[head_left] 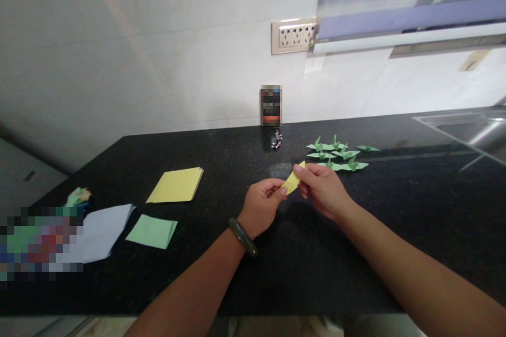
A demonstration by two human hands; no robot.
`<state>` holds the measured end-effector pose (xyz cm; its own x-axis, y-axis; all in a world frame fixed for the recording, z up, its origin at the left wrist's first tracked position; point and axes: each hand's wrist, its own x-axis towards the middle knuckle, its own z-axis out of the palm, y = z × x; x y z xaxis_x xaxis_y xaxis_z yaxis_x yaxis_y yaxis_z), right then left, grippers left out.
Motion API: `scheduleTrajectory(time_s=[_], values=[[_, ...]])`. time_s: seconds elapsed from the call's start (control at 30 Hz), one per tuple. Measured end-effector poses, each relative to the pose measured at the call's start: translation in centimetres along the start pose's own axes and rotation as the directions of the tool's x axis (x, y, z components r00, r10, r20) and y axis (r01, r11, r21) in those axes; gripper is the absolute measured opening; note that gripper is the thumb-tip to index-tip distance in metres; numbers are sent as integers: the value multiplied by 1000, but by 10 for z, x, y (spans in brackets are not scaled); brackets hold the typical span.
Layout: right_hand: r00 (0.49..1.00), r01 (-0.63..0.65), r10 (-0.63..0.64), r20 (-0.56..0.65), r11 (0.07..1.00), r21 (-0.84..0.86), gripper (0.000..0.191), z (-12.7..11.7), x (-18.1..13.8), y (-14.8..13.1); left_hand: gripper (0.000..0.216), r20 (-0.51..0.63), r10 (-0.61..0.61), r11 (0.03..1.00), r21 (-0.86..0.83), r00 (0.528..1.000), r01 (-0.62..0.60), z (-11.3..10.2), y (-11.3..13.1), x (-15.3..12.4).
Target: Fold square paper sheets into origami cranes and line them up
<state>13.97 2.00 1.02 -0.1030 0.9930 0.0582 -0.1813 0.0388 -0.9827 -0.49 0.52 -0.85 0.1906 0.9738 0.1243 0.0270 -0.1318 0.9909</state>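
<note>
Between my hands is a small folded piece of yellow paper [291, 184], narrow and pointed at its upper right end. My left hand [263, 204], with a dark bangle on the wrist, pinches its lower left end. Thumb and fingers of my right hand [322, 187] grip the upper right part. Both hands are raised a little over the black countertop [300, 274]. Just beyond my right hand stand several green paper cranes [343, 154] in a loose group. The finer folds of the yellow piece are too small to make out.
Left of my hands lie a stack of yellow paper [176, 185], green paper sheets [153, 231] and white paper [106, 231]. A phone-like object [271, 106] leans on the wall behind a beaded bracelet [277, 139]. A metal sink [474, 131] is at the far right.
</note>
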Motion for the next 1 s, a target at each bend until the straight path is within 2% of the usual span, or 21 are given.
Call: scheduleTrajectory(time_s=[0.1,0.23,0.43,0.53,0.67,0.77,0.87,1.0], values=[[988,-129,119,95,986,107,39,-1,0,-1,16,29,33,999,24,999,-34,-1,1,0],[942,-300,258,217,934,192,34,0,-1,-1,15,40,112,990,77,993,-115,-1,6,-2],[865,-462,382,326,858,222,31,1,-4,-2,12,12,239,955,177,971,-237,-1,13,-4],[834,-498,397,383,840,214,30,3,-6,-2,9,-31,198,973,128,980,-192,1,16,-6],[813,-524,413,410,826,208,28,4,-9,-4,6,-83,102,993,-50,991,-106,5,17,-7],[797,-543,426,428,816,199,26,5,-10,-6,20,-95,99,987,-116,991,-110,7,16,-7],[803,-532,423,419,826,186,26,7,-11,-7,34,-87,111,990,-73,990,-117,6,14,-7],[887,-413,348,304,892,186,29,11,-13,-4,29,-114,138,990,26,984,-136,4,10,-6]])
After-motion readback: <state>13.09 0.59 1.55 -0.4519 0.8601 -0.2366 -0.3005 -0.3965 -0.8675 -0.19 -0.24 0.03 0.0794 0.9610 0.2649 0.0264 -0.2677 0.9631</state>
